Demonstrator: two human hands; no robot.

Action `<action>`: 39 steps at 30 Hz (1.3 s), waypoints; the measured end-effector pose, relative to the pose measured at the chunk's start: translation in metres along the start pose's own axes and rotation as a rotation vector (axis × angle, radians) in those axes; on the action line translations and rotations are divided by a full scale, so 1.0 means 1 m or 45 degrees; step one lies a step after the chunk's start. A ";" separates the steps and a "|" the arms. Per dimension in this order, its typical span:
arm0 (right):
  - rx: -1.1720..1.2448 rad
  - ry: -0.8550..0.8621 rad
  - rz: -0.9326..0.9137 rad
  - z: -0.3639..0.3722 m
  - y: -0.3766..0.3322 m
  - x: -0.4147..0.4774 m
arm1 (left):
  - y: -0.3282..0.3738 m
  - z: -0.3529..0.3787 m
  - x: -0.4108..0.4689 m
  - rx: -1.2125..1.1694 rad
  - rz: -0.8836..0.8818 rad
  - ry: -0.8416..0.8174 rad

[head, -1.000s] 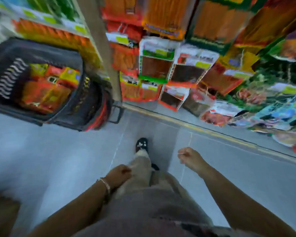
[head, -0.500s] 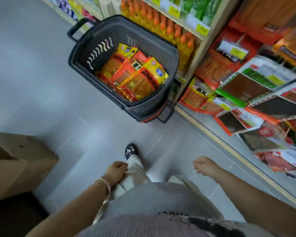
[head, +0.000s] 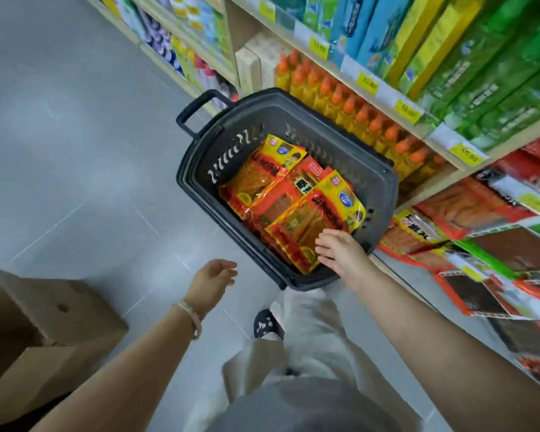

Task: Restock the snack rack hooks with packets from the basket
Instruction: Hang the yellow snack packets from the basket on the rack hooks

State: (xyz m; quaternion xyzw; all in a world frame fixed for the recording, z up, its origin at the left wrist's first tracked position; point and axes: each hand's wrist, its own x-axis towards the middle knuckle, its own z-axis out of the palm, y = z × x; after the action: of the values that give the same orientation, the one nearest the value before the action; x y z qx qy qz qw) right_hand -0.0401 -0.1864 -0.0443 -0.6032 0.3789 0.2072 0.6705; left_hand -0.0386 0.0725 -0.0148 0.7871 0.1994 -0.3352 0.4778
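1. Plainly stood on the floor beside the shelves: dark basket [head: 384, 188], packets heaped inside.
2. Lay at the basket's near corner: top packet [head: 318, 221], red and yellow, glossy, long axis slanting from near corner to far rim.
3. Hovered fingers spread, touching that packet's near end, gripping nothing: right hand [head: 343, 255].
4. Hung loosely curled, empty, outside the near rim, farther off: left hand [head: 211, 280].

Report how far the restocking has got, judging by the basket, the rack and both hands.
Done: packets on the snack rack already hang in rows. In hand: nothing yet; the right hand reaches open over the nearest packet, and the left hand is open and empty. Left: the basket holds several more.
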 end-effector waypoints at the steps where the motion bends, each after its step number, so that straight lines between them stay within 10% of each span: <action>1: 0.052 0.010 0.056 0.006 -0.006 0.018 | 0.011 0.002 0.009 -0.014 0.027 -0.007; 10: 0.235 0.323 0.764 0.016 -0.019 0.120 | 0.082 0.019 0.085 -0.143 0.033 0.045; 25: 0.293 0.912 0.726 0.022 0.004 0.138 | 0.112 0.018 0.165 0.092 0.005 -0.250; 33: 0.364 0.458 0.117 0.028 -0.035 0.091 | 0.142 -0.006 0.192 0.350 0.015 -0.341; 39: 0.277 -0.028 0.090 0.081 -0.076 0.111 | 0.159 -0.033 0.201 0.039 -0.039 -0.573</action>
State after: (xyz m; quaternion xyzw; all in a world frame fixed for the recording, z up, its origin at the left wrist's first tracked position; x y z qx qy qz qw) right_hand 0.1061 -0.1423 -0.0796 -0.5109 0.4129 0.1950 0.7284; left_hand 0.2133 0.0262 -0.0503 0.6967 0.0946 -0.5126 0.4929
